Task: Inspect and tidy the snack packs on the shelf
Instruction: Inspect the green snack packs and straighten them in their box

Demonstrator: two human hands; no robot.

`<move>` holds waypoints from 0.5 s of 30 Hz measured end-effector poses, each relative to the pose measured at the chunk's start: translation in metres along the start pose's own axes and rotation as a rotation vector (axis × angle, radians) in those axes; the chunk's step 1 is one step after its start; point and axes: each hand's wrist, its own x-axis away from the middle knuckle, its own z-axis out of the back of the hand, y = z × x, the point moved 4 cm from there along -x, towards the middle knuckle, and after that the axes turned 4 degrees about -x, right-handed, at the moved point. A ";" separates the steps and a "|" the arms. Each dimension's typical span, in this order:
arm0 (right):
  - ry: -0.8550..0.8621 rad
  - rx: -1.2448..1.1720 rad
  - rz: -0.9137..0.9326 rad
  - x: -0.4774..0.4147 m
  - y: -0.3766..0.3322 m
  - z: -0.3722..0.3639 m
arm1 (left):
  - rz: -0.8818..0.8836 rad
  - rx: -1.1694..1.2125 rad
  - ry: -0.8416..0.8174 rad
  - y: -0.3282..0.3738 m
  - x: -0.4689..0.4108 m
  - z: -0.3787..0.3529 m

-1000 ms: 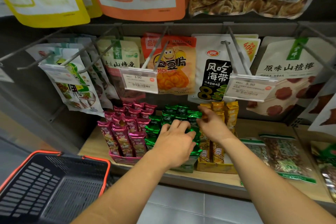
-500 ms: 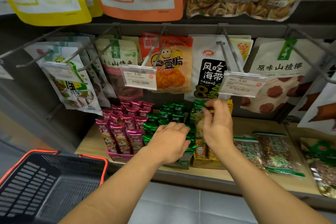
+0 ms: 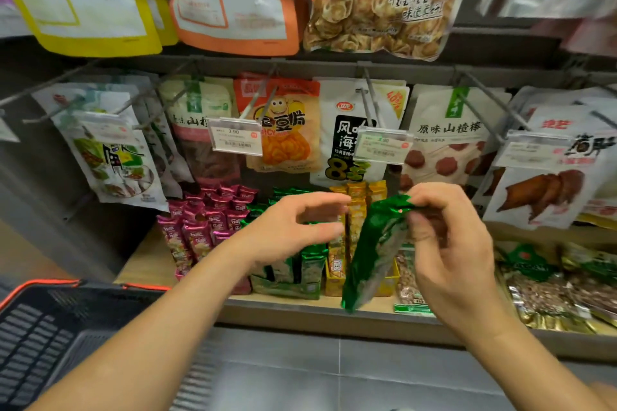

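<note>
My right hand [image 3: 447,243] pinches the top end of a green snack pack [image 3: 374,253], which hangs tilted in front of the wooden shelf [image 3: 147,264]. My left hand [image 3: 290,230] hovers just left of it with fingers loosely curved, holding nothing. Behind the hands stand three display boxes of small packs: pink packs [image 3: 203,223], green packs [image 3: 297,264] and yellow packs [image 3: 357,207]. My left hand covers part of the green box.
Hanging snack bags [image 3: 283,130] fill pegs above the shelf, with price tags [image 3: 235,137] sticking forward. Flat nut packs [image 3: 547,287] lie on the shelf's right side. A black basket with an orange rim [image 3: 50,327] sits at lower left. Grey floor tiles lie below.
My right hand has lifted a green pack out from the boxes and drawn it towards me. My left hand rose off the green packs. The camera moved closer.
</note>
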 end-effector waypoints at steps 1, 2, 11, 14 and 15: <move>-0.002 -0.072 -0.108 0.003 0.000 0.000 | -0.021 0.071 -0.072 0.009 0.006 -0.006; -0.002 -0.136 -0.200 0.006 0.001 -0.001 | -0.037 0.102 -0.113 0.016 0.011 -0.013; -0.141 -0.560 -0.673 0.023 0.007 -0.029 | 0.033 0.172 0.004 0.021 0.030 -0.035; -0.369 -0.522 -0.805 0.034 0.005 -0.040 | -0.004 0.238 0.098 0.023 0.031 -0.031; -0.454 -0.531 -0.815 0.037 0.003 -0.044 | -0.011 0.262 0.130 0.022 0.030 -0.029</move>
